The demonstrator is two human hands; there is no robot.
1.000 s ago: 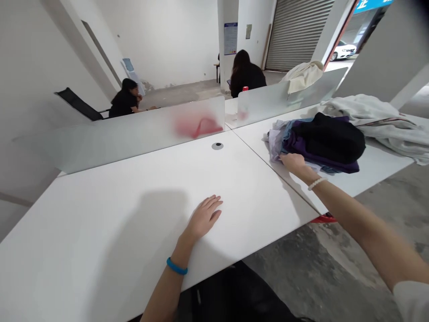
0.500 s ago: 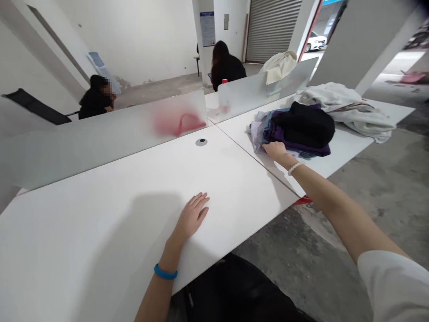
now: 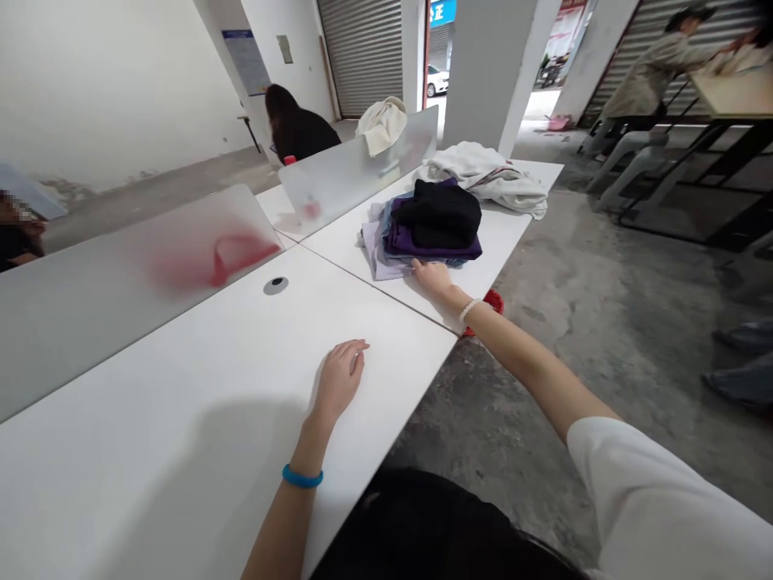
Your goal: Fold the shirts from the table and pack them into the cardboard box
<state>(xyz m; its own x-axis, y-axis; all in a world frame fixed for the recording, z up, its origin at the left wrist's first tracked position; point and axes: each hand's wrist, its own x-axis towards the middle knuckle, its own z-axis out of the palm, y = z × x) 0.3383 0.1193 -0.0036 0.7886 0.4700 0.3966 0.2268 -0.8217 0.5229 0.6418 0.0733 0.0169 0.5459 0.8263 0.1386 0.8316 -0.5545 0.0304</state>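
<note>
A stack of folded clothes lies on the far right part of the white table (image 3: pixel 229 346). It has a black garment (image 3: pixel 444 216) on top, purple cloth (image 3: pixel 406 240) under it, and a pale lavender garment (image 3: pixel 382 266) at the bottom. My right hand (image 3: pixel 433 278) reaches to the near side of the stack, its fingers closed on the lavender garment's edge; the fingertips are partly hidden. Over the bare tabletop my left hand (image 3: pixel 339 377) hovers or rests, fingers stretched out, holding nothing.
White clothing (image 3: pixel 483 177) is heaped behind the stack. Frosted dividers (image 3: pixel 181 250) run along the table's back, with a cream cloth (image 3: pixel 382 125) draped over one. A red object (image 3: pixel 493 303) shows below the table edge. Other people sit or work beyond.
The view has turned right, so the table and clothes appear further left. My right hand stays at the stack, where more of the lavender garment shows. My left hand remains over the tabletop.
</note>
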